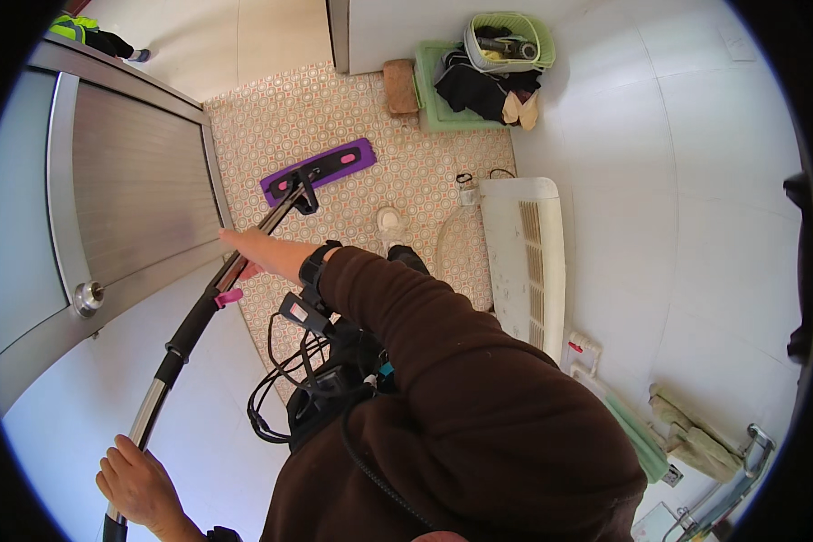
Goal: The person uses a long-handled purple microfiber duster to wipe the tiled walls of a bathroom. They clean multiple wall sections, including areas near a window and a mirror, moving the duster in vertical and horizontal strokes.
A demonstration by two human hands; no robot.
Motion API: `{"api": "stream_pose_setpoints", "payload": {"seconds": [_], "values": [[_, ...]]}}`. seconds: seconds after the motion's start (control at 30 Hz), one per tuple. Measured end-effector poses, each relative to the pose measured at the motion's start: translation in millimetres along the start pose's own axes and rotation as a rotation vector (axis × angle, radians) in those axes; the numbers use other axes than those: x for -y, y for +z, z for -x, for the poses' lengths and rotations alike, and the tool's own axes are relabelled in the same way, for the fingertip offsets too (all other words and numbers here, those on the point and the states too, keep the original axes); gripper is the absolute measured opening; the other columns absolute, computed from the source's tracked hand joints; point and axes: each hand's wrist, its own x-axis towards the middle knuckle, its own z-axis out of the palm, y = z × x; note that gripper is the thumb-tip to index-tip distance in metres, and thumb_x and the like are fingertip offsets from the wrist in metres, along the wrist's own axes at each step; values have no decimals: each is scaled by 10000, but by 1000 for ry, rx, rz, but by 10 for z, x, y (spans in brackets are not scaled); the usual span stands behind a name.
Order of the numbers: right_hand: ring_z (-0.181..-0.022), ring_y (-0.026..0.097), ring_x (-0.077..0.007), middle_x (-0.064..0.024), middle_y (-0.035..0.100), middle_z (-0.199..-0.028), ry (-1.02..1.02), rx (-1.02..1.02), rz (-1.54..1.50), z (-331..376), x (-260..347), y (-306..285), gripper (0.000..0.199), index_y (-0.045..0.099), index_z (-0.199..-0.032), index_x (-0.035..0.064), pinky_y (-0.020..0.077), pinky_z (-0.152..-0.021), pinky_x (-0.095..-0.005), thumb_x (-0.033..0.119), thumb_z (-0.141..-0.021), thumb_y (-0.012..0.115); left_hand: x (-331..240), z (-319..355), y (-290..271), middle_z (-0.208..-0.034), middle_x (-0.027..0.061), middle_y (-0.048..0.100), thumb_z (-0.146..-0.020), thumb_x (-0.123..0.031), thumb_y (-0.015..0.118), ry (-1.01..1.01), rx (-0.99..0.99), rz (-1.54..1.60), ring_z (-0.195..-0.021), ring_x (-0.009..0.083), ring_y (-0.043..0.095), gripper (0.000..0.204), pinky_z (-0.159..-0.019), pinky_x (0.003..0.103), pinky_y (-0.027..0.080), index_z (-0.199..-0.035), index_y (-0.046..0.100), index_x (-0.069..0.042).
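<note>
I hold a flat mop [194, 327] slantwise from lower left to upper middle. Near the upper end of its black-and-silver pole, my left hand [140, 483] is closed with the fingers wrapped round. Further down the same pole, above the mop head, my right hand [251, 249] grips it, with part of the fingers hidden. My right arm, in a brown sleeve, reaches across my body. The purple mop pad [357, 155] lies on the patterned tile floor, under a black plate with pink tabs. A pink clip [229, 297] sticks out from the pole below the black grip.
A metal-framed door [144, 172] stands at left. At the back are a brick [400, 87] and a green bin [431, 99] with dark clothes and a basket [537, 36]. A white slatted unit [524, 253] stands at right. Another person's legs [113, 43] show beyond the doorway.
</note>
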Motion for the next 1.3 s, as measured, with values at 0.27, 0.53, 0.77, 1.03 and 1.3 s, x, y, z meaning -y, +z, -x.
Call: {"api": "stream_pose_setpoints", "payload": {"seconds": [0.27, 0.53, 0.77, 1.03, 1.3], "values": [[-569, 635, -225, -135, 642, -745, 39, 165, -44, 360, 27, -112, 689, 275, -1180, -121, 452, -398, -299, 261, -788, 693, 72, -202, -358, -622, 41, 370, -745, 12, 581, 88, -120, 10, -562, 179, 416, 130, -570, 308, 352, -813, 496, -60], [-472, 584, -204, -148, 627, -648, -190, 65, 429, 61, -215, -360, 382, 552, -891, -49, 461, -410, -316, 330, -848, 563, -44, -319, 113, -588, 49, 397, -706, 5, 571, 17, -214, 63, -579, 205, 463, 158, -583, 335, 361, -821, 494, -71], [-635, 638, -303, -185, 634, -769, -330, -382, 1368, 424, -699, -2287, 255, 624, -833, -23, 517, -600, -404, 219, -790, 556, 221, -534, 875, -631, 69, 488, -685, 20, 557, -109, -150, 11, -630, 226, 521, 246, -628, 345, 401, -920, 552, -51], [-483, 585, -276, -169, 601, -580, 182, -825, 1028, 1145, -1569, -3179, 237, 610, -709, -43, 474, -476, -378, 166, -778, 522, 422, -517, 1612, -654, 81, 504, -654, 32, 573, -115, -230, 26, -665, 248, 533, 278, -652, 354, 410, -921, 540, -41], [-536, 627, -241, -146, 606, -639, -146, -390, 765, 406, -553, -1982, 316, 587, -780, -23, 501, -442, -359, 279, -830, 508, 28, -455, 386, -590, 40, 361, -761, -17, 553, 11, -483, -16, -565, 195, 422, 103, -559, 328, 352, -737, 480, -85]]}}
